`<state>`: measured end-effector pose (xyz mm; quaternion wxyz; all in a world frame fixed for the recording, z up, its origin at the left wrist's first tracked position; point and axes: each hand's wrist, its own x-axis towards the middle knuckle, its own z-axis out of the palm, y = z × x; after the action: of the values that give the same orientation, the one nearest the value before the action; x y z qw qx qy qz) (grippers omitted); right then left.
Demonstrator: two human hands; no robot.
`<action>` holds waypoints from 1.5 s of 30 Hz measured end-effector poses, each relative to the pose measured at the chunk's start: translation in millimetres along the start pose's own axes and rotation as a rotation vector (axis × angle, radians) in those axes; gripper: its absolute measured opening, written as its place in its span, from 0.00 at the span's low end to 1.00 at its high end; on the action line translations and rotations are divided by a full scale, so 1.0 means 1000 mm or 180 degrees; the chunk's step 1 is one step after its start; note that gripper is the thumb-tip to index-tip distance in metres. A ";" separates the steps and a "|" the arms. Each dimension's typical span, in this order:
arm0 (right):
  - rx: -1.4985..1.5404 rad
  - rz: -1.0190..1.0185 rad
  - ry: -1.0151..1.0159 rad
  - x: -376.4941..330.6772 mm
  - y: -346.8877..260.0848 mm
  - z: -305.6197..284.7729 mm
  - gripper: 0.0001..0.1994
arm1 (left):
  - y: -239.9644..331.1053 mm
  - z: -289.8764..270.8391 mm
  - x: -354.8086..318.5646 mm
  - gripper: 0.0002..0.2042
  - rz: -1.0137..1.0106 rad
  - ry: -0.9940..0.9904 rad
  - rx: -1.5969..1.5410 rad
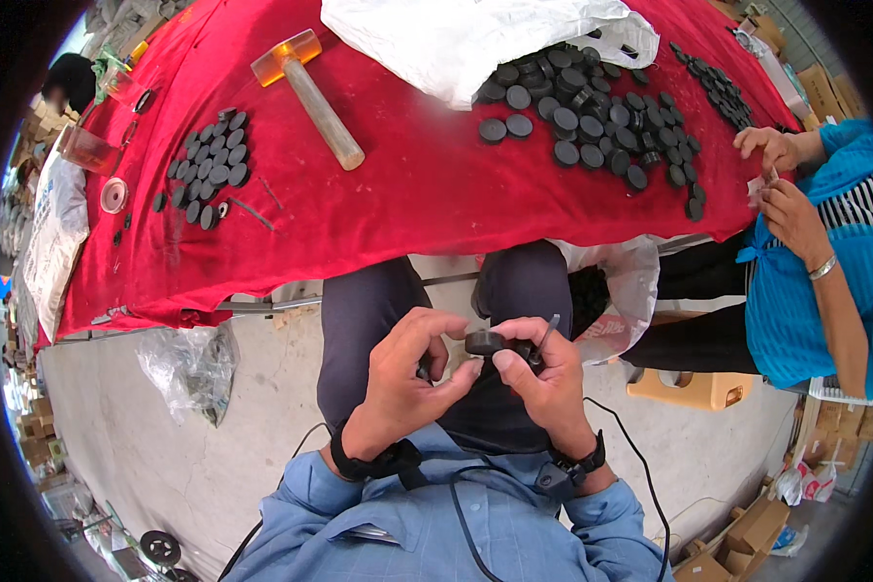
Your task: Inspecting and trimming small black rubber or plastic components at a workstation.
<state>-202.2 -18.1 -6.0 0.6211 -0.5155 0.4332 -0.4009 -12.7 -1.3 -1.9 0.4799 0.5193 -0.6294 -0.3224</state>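
At a red-draped tabletop (407,199), a person's right hand (550,383) holds a thick black disc (483,342); the left hand's (403,369) fingers curve beside it, parted from the thumb.

A thick, round black disc (483,342) (its side wall showing) is pinched in the right hand (548,386). A slim dark object (552,328), partly hidden, juts up from the same hand.

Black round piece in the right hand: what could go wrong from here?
The black round piece is pinched by the right hand in front of the red cloth, not over it, so a slip could drop it to the floor.
Loose black pieces lie near the cloth's front edge; a tug might spill some.
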 end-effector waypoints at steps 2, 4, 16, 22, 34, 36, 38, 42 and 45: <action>-0.0097 -0.0152 -0.0039 0.000 0.001 -0.001 0.11 | 0.001 -0.001 0.001 0.19 0.0078 -0.0086 -0.0081; -0.0131 -0.0689 -0.0172 0.002 0.002 -0.001 0.11 | -0.001 0.000 0.001 0.19 0.0223 -0.0082 -0.0113; 0.0123 -0.0300 -0.0464 0.004 0.003 -0.002 0.12 | 0.004 -0.003 0.000 0.15 0.0481 0.0011 -0.0147; 0.1126 0.0337 -0.0618 -0.002 0.013 -0.006 0.15 | 0.000 -0.002 -0.001 0.16 0.0445 -0.0247 -0.0426; 0.2850 0.1115 -0.0790 -0.004 0.024 -0.003 0.19 | 0.006 -0.005 0.005 0.24 0.0328 -0.0612 -0.0485; 0.2922 0.1085 -0.0949 -0.003 0.027 -0.006 0.17 | 0.008 -0.005 0.006 0.25 0.0299 -0.0633 -0.0490; 0.2992 0.1056 -0.1105 -0.003 0.027 -0.007 0.16 | 0.010 -0.006 0.007 0.24 0.0171 -0.0631 -0.0581; 0.2973 0.1192 -0.1064 -0.004 0.026 -0.007 0.16 | 0.007 -0.006 0.007 0.24 0.0254 -0.0701 -0.0512; 0.2969 0.1240 -0.1103 -0.004 0.025 -0.006 0.17 | 0.005 -0.006 0.006 0.24 0.0227 -0.0701 -0.0572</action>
<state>-207.5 -12.4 -30.3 0.9097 -0.1534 0.1878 -0.3372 -8.9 -5.6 5.9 0.4636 0.4130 -0.6649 -0.4153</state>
